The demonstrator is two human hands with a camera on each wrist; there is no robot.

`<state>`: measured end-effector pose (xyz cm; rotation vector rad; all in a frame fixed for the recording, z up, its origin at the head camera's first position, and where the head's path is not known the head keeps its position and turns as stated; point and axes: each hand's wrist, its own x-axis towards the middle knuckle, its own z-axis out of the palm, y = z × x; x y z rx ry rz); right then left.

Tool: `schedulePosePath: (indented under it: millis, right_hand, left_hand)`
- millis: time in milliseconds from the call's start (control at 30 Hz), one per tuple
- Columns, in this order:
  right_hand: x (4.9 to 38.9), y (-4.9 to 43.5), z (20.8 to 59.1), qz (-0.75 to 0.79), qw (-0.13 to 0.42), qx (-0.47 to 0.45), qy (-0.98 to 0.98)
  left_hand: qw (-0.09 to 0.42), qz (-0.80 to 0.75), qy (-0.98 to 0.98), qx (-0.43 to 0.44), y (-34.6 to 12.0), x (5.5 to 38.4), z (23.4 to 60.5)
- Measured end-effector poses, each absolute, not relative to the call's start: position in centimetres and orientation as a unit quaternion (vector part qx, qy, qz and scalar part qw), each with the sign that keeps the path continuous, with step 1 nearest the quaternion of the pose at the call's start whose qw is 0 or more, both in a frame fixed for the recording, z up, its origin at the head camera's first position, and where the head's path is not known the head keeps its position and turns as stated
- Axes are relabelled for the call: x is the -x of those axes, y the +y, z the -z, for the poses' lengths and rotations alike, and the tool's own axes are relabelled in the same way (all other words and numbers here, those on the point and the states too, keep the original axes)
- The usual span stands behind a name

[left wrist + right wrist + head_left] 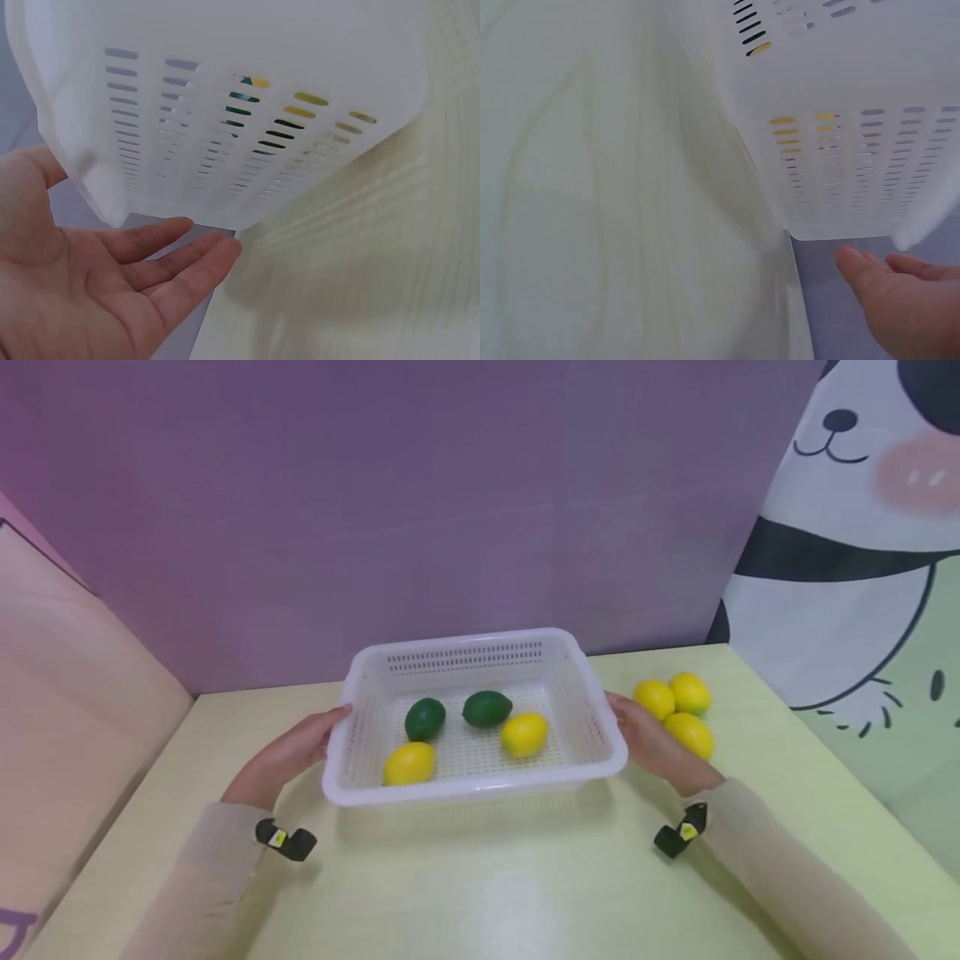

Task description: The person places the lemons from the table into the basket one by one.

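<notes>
A white plastic basket (474,789) with slotted walls is between my two hands, with a shadow on the table beneath it. Inside lie two yellow lemons (525,735) and two dark green, lemon-shaped fruits (487,709). My left hand (288,752) holds the basket's left end, thumb at the rim and fingers below it. At the opposite end, my right hand (656,742) holds the right side, its fingertips partly hidden behind the wall. Both wrist views show the fingers close beside the basket's slotted wall (315,37).
Three yellow lemons (690,735) sit together on the pale table (480,885), just beyond my right hand. A purple panel (450,510) rises along the table's back edge. To the left stands a beige panel (75,693), and a panda picture (832,627) covers the right wall.
</notes>
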<state>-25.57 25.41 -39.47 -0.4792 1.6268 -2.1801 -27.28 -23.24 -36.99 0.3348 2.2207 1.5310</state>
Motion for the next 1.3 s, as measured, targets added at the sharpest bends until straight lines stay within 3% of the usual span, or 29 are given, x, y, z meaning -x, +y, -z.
schedulePosePath:
  millis: [233, 467, 800, 1300]
  right_hand:
    - [24.2, 26.9, 38.5, 0.696, 0.114, 0.147, 0.693]
    - [22.7, 28.8, 37.5, 0.724, 0.072, 0.139, 0.672]
    - [21.0, 31.4, 35.8, 0.464, -0.021, 0.110, 0.879]
    - [21.0, 34.2, 36.1, 0.322, -0.077, 0.069, 0.941]
  left_hand:
    - [0.227, -0.570, 0.777, -0.140, -22.9, 27.4, 37.2]
    - [0.244, -0.587, 0.758, -0.147, -22.5, 28.0, 37.5]
    - [0.260, -0.616, 0.734, -0.122, -22.3, 28.0, 38.1]
    - [0.270, -0.654, 0.697, -0.117, -22.1, 27.5, 38.6]
